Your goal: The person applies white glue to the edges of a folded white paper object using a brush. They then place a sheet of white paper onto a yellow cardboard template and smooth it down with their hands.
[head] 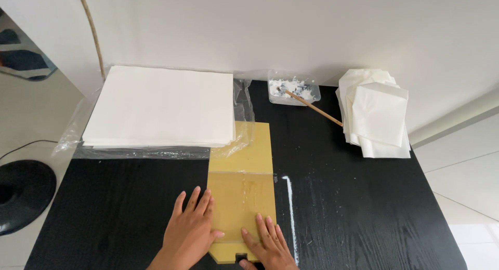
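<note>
A yellow-brown cardboard template [241,184] lies flat on the black table [364,207], with a crease across its middle and a notch at its near end. My left hand [189,231] rests palm down over its left edge, fingers spread. On the template's near right part lies my right hand [265,241], flat, fingers apart. Neither hand holds anything.
A thick stack of white sheets [161,106] sits on clear plastic wrap at the back left. A clear tub of white paste [293,88] with a wooden stick [314,108] stands at the back. Folded white paper pieces [375,114] are piled back right. A white streak [289,213] marks the table.
</note>
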